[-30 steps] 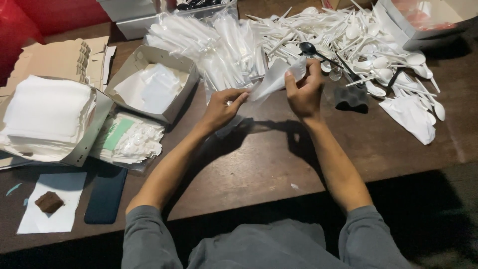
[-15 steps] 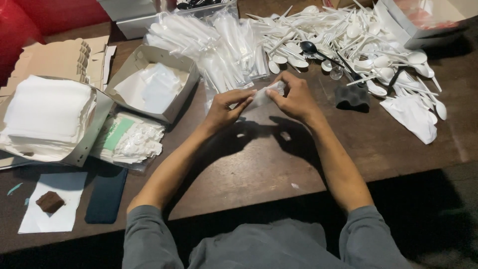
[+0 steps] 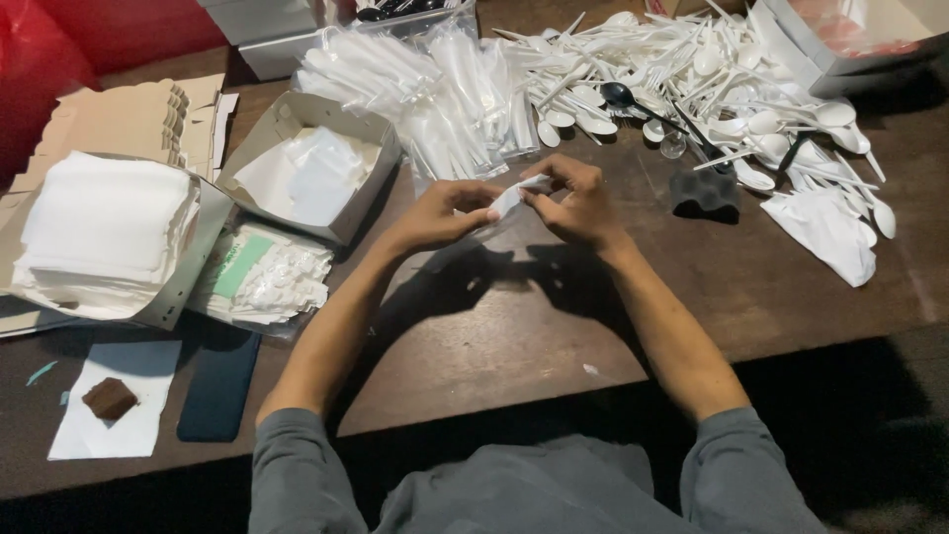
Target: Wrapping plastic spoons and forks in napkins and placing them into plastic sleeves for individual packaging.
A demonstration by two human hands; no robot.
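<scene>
Both of my hands meet over the middle of a dark wooden table point(image 3: 514, 326). My left hand point(image 3: 447, 210) and my right hand point(image 3: 575, 203) pinch the two ends of a small white plastic-wrapped packet point(image 3: 514, 195), held just above the table. Its contents are hidden by the wrapper and my fingers. Right behind my hands lies a heap of clear-wrapped white packets point(image 3: 435, 89). A large pile of loose white plastic spoons point(image 3: 692, 69) spreads to the back right.
A cardboard box of white napkins point(image 3: 99, 232) stands at the left, an open box with white sheets point(image 3: 311, 173) beside it. A black sponge point(image 3: 704, 193), a dark phone point(image 3: 217, 386), a brown block on white paper point(image 3: 109, 399) and a white tray point(image 3: 840, 35) lie around.
My hands have come together and lowered toward the table. The long wrapper held up a second ago is now folded small between my fingertips.
</scene>
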